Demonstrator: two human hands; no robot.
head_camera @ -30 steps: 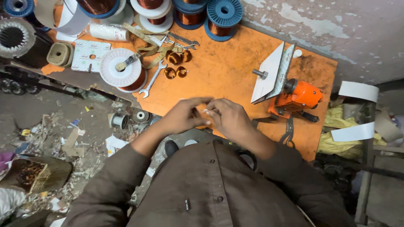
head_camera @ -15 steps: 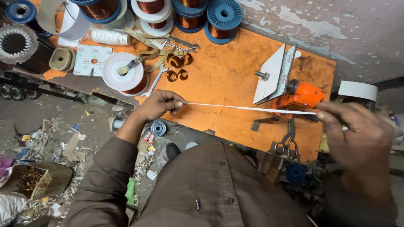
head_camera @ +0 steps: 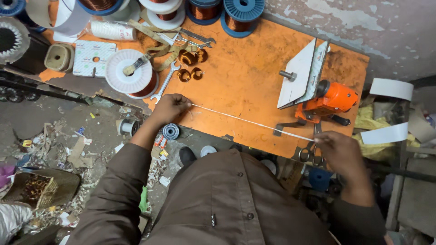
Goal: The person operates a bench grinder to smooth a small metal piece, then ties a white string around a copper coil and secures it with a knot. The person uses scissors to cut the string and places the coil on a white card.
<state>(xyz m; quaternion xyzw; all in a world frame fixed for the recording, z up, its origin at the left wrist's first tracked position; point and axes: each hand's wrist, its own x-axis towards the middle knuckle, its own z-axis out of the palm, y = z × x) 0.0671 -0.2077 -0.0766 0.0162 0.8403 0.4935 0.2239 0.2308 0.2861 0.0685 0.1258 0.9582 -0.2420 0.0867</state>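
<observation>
White strip (head_camera: 252,122), thin and narrow, is stretched taut over the front part of the orange workbench (head_camera: 245,68), running from the left hand (head_camera: 170,108) down-right to the right hand (head_camera: 340,152). Head view, only one view: left hand is pinched shut on the strip's left end near the bench's front-left corner; right hand is clenched on the other end just off the front edge, close to the scissors (head_camera: 311,154). Strip looks light, flexible, probably paper or tape-like sleeve, so it likely creases or tears if yanked; best held at the ends in a fingertip pinch, as now. Around it: orange hand winder (head_camera: 329,97) with a white board former (head_camera: 299,75) on the right, near the strip's right end and the likeliest thing to snag on. Small copper coils (head_camera: 190,66) and a spanner (head_camera: 165,81) lie just behind the left hand, apart from the strip. White spool of copper wire (head_camera: 131,75) at left, blue spools (head_camera: 243,11) along the back edge, well clear. Floor left of the bench is littered with scraps; a small blue reel (head_camera: 171,131) lies below the left wrist. White paper strips (head_camera: 390,88) hang at far right.
</observation>
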